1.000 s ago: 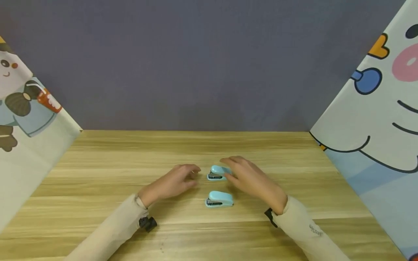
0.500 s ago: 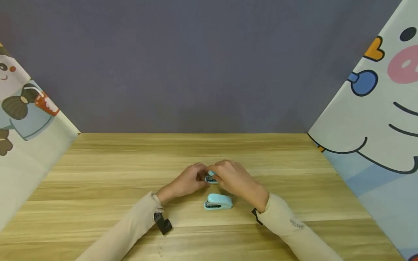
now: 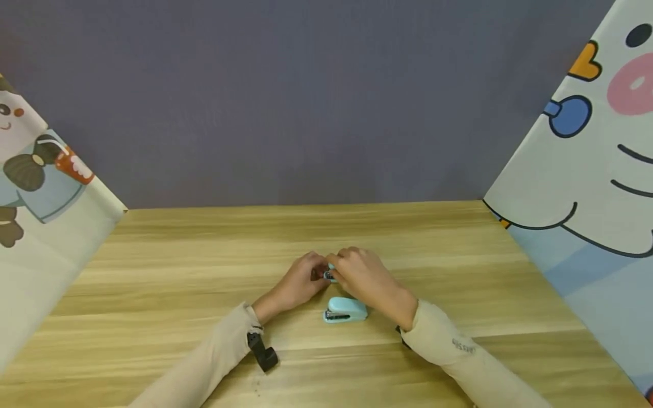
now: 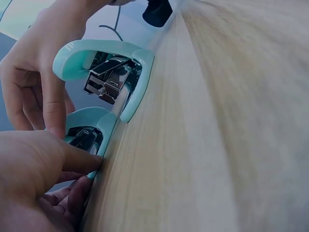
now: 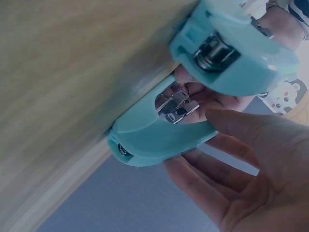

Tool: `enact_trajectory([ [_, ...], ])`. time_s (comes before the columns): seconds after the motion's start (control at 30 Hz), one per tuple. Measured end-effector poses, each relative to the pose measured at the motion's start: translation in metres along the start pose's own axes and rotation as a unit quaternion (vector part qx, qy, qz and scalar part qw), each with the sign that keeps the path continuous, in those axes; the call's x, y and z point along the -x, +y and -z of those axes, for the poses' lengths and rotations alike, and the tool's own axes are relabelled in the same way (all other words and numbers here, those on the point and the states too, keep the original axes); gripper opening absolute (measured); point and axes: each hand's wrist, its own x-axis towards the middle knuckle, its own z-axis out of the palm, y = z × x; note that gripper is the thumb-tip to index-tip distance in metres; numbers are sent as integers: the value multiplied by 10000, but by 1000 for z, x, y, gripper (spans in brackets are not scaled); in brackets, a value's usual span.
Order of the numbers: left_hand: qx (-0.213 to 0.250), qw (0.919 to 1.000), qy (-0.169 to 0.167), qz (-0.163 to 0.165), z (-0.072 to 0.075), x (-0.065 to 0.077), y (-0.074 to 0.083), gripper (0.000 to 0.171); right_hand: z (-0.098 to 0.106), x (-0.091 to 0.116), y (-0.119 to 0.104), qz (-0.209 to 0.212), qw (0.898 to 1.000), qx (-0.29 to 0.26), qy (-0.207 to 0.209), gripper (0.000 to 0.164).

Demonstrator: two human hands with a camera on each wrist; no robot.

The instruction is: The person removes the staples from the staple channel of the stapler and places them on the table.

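Two light teal staplers lie one behind the other on the wooden table. At the front end of the far stapler (image 3: pixel 333 266), my left hand (image 3: pixel 300 281) pinches the base, its thumb at the lower edge in the left wrist view. From the other side my right hand (image 3: pixel 366 279) grips the upper arm of that stapler (image 5: pixel 161 137) between thumb and fingers. Its metal staple head shows under the raised arm in the right wrist view; the hands hide much of it from above. Nearer my body stands the second stapler (image 3: pixel 347 309), untouched, its mouth pointing left.
A grey panel (image 3: pixel 306 107) rises behind the table (image 3: pixel 194 243). Printed cartoon sheets border the left side (image 3: pixel 46 170) and the right side (image 3: pixel 566 170). A black wrist mount (image 3: pixel 262 352) hangs under my left sleeve, low over the wood.
My left hand has moved right to the far stapler's front end and taken hold of it. The right hand has closed in on its upper arm. The near stapler stays put.
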Motion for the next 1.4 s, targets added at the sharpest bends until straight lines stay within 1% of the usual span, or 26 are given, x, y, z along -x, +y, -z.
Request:
enact_trajectory([
  [0.17, 55, 9999, -4, 144, -1, 3, 1, 20, -3, 0, -3, 16, 10000, 68, 40, 16],
  [0.4, -11, 10000, 71, 5, -1, 1, 6, 18, -2, 2, -3, -27, 9996, 165, 207, 12],
  [0.47, 20, 10000, 75, 24, -1, 1, 7, 19, -1, 2, -3, -5, 9995, 175, 245, 10],
  [0.63, 57, 9999, -61, 61, -3, 2, 7, 17, -1, 6, -3, 83, 9992, 327, 191, 6],
  [0.8, 46, 10000, 20, 41, -3, 2, 7, 19, -1, 5, -4, 139, 9984, 483, 262, 7],
  [1.0, -42, 9999, -90, 62, -2, -1, 5, 18, 2, 4, -4, 192, 9982, 510, 246, 5],
  [1.1, -2, 9999, -89, 66, -1, -1, 6, 17, 2, 4, -3, 246, 9980, 530, 250, 7],
  [1.27, 50, 10000, -72, 30, 0, 0, 5, 18, 3, 4, -2, 233, 9983, 451, 292, 8],
  [1.4, 56, 9998, -180, 78, 0, 0, 3, 19, 3, 6, 3, 107, 9988, 99, 460, 5],
])
